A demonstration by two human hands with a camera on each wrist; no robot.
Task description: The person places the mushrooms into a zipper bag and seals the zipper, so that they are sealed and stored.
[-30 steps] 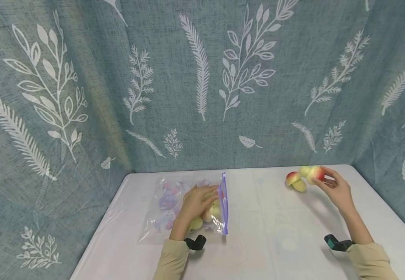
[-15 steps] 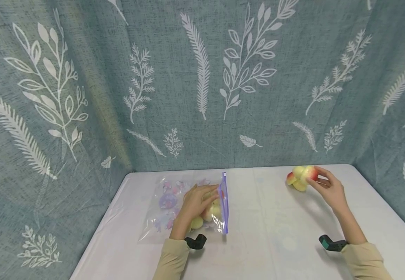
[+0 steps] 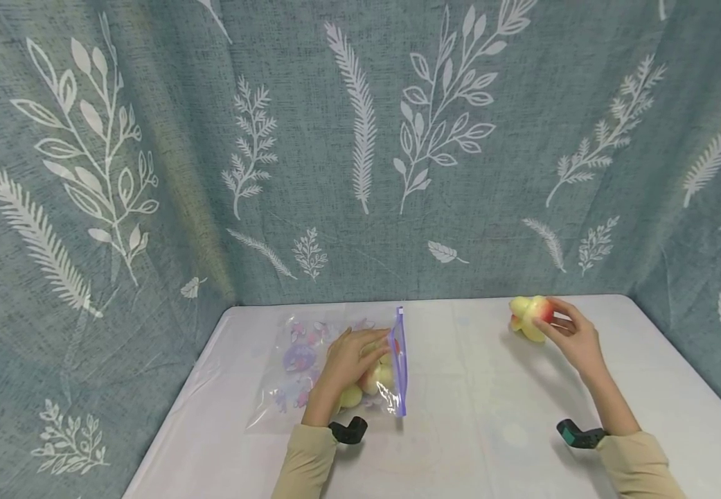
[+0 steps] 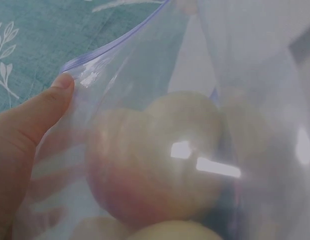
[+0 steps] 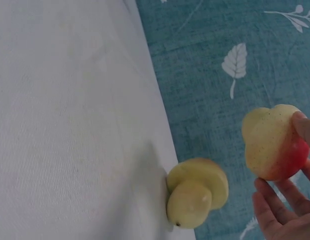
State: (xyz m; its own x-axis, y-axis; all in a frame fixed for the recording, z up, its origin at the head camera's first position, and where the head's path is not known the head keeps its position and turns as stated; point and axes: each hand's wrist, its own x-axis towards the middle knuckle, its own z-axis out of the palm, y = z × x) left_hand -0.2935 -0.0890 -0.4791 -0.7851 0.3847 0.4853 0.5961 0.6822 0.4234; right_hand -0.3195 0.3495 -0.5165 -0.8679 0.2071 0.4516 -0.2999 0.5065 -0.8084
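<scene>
My right hand [image 3: 580, 343] pinches a toy mushroom [image 5: 272, 142] between thumb and fingers, its cap yellow shading to red. In the right wrist view it is held up, apart from a second toy mushroom [image 5: 189, 200] that lies on the white table at the back right. From the head the held one overlaps that second one. My left hand [image 3: 349, 364] holds a clear zip bag [image 3: 266, 409] near its purple-edged mouth, thumb [image 4: 60, 92] at the rim. Through the plastic, fingers and several yellow-red mushrooms [image 4: 155, 155] show. The bag's mouth faces right.
The white-covered table [image 3: 454, 430] spreads between the bag and the right hand. Behind it and at both sides hangs a blue-green curtain [image 3: 360, 263] with white leaf prints. A dark wrist camera [image 3: 349, 431] sits at the left wrist, another [image 3: 578, 434] at the right.
My right hand has moved left with the toy mushroom, which now overlaps the one on the table in the head view. The left hand and the bag stay nearly still.
</scene>
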